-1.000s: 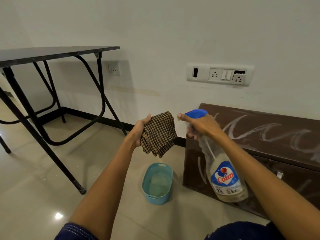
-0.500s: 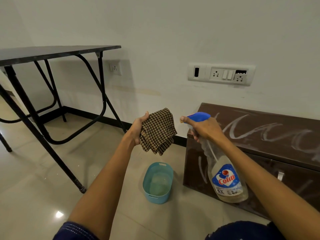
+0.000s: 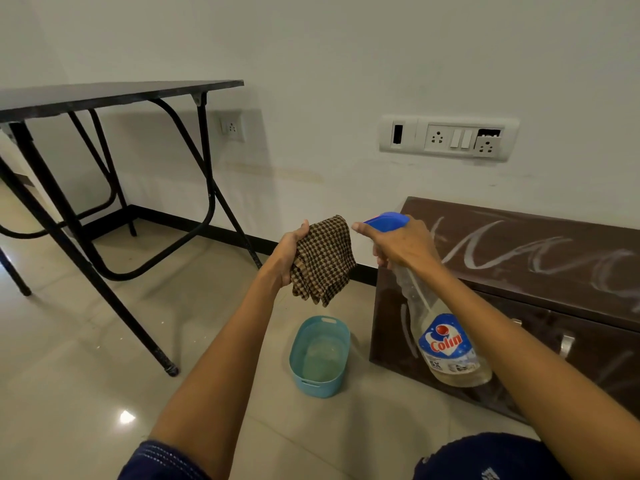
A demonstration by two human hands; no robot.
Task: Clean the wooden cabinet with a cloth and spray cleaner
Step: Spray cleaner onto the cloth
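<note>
Checked cloth, bunched in left hand, hangs just left of the nozzle of the spray bottle, gripped by right hand, body slanting down-right; streaked wooden cabinet lies rightward, nearer the right hand.

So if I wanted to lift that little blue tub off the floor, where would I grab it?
The blue tub sits upright and open and seems to hold liquid, so probably take the slotted handles at its two short ends, reaching down from above, and lift it level. The cabinet stands close on its right.
</note>
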